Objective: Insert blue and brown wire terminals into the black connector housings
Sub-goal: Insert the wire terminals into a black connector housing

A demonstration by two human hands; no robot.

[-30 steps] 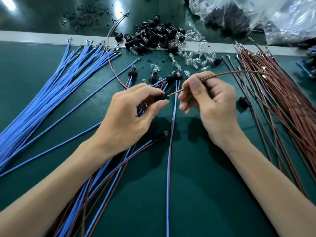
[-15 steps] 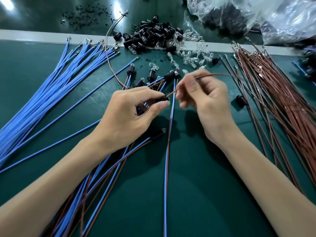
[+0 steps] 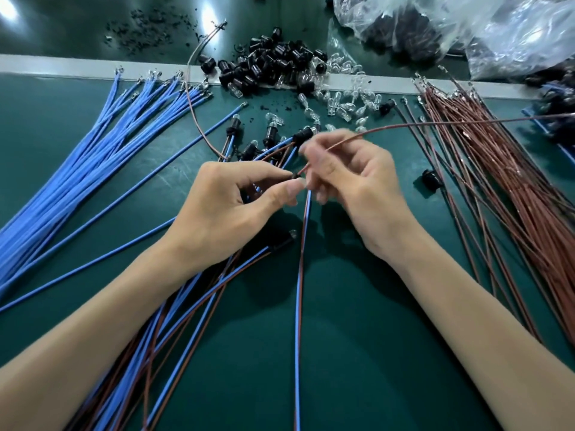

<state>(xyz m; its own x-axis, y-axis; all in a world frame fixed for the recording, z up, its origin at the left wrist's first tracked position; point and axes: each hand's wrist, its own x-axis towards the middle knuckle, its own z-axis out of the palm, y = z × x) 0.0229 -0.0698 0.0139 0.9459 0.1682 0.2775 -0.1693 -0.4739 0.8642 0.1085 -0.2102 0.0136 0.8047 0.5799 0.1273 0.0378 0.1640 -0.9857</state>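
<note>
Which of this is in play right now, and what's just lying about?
In play: left hand, housing, right hand, held brown wire, blue wires, brown wires, housing pile.
Lying about: plastic bags, black crumbs, finished pairs.

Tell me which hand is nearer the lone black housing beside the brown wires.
Right. The right hand is just left of that housing, not touching; the left hand sits farther left, beyond the right one.
</note>
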